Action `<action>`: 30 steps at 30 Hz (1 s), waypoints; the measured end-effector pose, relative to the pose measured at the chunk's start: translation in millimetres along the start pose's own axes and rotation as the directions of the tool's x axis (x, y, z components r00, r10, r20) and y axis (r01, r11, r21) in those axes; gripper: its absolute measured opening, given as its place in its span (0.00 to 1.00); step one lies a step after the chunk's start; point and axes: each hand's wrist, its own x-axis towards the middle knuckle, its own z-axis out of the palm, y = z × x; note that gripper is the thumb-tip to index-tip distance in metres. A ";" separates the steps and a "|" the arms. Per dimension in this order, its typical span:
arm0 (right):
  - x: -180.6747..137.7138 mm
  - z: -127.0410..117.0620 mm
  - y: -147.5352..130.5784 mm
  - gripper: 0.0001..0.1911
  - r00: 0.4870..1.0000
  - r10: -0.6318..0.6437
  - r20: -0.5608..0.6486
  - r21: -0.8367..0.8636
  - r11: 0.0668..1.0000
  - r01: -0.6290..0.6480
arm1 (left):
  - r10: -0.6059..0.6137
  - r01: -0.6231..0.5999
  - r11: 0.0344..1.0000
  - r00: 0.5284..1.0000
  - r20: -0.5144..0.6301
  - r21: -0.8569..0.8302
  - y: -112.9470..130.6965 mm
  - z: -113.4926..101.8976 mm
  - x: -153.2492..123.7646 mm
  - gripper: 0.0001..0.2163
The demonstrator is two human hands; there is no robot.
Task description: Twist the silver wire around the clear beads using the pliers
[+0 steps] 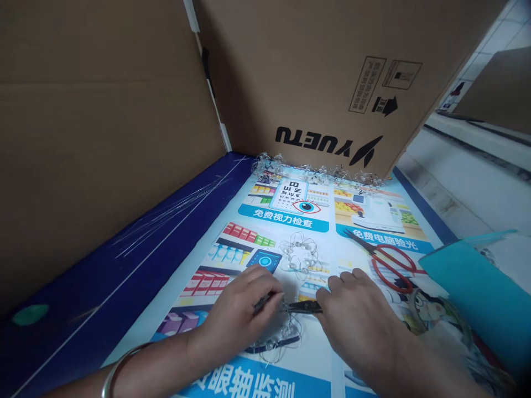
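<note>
Between the hands, dark metal slim-nosed pliers [304, 307] are gripped by the right hand's [359, 315] curled fingers, long axis crosswise, nose pointing left; beside a clear-beaded silver wire piece [285, 332], a dark metal tool [262, 302] is pinched by the left hand [243, 304].

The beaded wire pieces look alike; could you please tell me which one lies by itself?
The ring just beyond the left hand, on the printed sheet. Another piece is by that hand, at the pliers; the rest are bunched along the cardboard.
</note>
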 end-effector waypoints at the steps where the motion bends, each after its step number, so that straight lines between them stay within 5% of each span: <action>1: 0.1 0.1 0.1 0.05 1.000 0.002 -0.003 0.000 1.000 -0.002 | -0.002 0.002 1.000 1.000 -0.001 -0.002 0.5 -0.2 -0.2 0.05; 11: 2.6 2.9 4.4 0.06 1.000 -0.010 -0.009 -0.020 1.000 0.010 | 0.074 -0.067 0.995 0.993 0.089 -0.080 10.6 -4.4 -4.4 0.06; 18: -4.3 -12.5 17.5 0.06 0.998 0.053 0.016 -0.048 0.998 -0.052 | 0.032 -0.036 0.996 0.998 -0.048 -0.086 1.2 0.9 -4.1 0.05; 30: -5.4 -7.5 1.3 0.07 0.999 0.037 -0.025 -0.071 0.997 -0.038 | -0.019 0.015 0.999 0.997 -0.079 -0.049 4.7 2.7 -6.6 0.05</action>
